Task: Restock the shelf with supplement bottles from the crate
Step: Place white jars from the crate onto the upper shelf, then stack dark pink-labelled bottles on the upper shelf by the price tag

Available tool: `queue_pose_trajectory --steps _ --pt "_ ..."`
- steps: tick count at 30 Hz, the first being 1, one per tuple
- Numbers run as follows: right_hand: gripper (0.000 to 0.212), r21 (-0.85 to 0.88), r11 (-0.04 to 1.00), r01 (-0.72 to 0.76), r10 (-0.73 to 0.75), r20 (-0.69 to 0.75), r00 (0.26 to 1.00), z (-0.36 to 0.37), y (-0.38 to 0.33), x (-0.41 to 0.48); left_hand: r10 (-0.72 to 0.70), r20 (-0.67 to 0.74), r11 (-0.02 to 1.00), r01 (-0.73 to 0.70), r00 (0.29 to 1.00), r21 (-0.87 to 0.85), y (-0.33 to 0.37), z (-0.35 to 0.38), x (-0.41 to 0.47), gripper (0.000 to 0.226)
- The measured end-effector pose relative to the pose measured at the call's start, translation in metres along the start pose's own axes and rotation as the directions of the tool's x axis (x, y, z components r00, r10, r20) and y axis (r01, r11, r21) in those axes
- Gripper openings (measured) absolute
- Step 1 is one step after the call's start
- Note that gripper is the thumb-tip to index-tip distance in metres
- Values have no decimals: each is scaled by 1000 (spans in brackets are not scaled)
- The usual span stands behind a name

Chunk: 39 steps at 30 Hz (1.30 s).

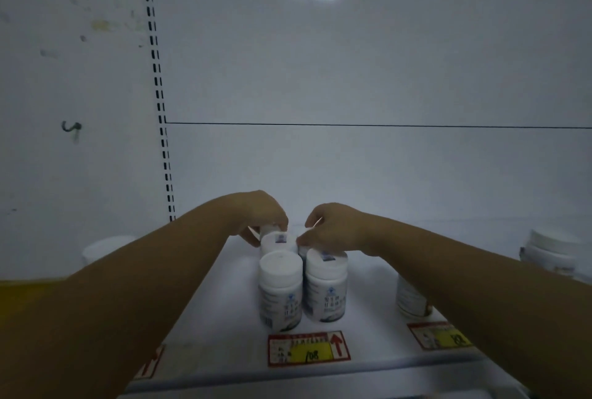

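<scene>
The step in hand is judged to be the placing and aligning of supplement bottles at the back of a double row on the shelf (368, 286). The crate is not seen in this view.

Two white bottles are seen upright at the front of the row, side by side and almost touching: the front left bottle (280, 289) and the front right bottle (326, 286). Behind the front left bottle a middle bottle (278, 241) stands upright, its cap sticker showing. Behind that, a rear bottle (267, 229) is partly hidden under the left hand (261, 212).

The left hand is reached far over the shelf, palm down, wrist level, with fingers curled onto the cap of the rear bottle; it is closed on that bottle. The right hand (333, 225) is held opposite, palm down, fingers bent toward the space behind the front right bottle. A sliver of something pale shows under its fingertips, but whether a bottle is gripped there cannot be told.

A red and yellow price tag (308, 349) is fixed on the shelf edge directly before the row. Other bottles (551, 254) stand well apart at the right.

The next move is judged to call for the rear bottle being set squarely in line behind the middle bottle, without the front pair being knocked.
</scene>
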State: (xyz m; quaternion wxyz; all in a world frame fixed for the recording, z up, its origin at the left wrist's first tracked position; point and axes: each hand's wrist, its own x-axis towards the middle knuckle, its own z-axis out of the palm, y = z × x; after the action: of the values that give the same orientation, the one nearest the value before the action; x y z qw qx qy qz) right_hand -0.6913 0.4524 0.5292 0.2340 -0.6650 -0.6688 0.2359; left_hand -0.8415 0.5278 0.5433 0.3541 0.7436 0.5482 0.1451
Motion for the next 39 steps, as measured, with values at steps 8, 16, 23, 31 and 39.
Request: queue_pose_trajectory --steps 8,16,23,31,39 --pt "63 -351 933 78 -153 -190 970 -12 17 -7 198 28 824 -182 980 537 11 -8 -6 54" --pt "66 -717 686 126 -310 -131 942 -62 36 -56 448 -106 662 -250 888 706 77 0 -44 62" --pt "64 -721 685 104 -322 -172 931 -124 121 -186 406 -35 522 -200 913 829 170 109 -80 75" --pt "64 -656 748 -104 -99 -265 959 -196 268 -356 583 171 528 -530 795 663 298 293 -130 71" --pt "56 -637 695 -334 196 -280 940 -211 401 -484 708 498 366 -863 501 347 318 499 -174 53"
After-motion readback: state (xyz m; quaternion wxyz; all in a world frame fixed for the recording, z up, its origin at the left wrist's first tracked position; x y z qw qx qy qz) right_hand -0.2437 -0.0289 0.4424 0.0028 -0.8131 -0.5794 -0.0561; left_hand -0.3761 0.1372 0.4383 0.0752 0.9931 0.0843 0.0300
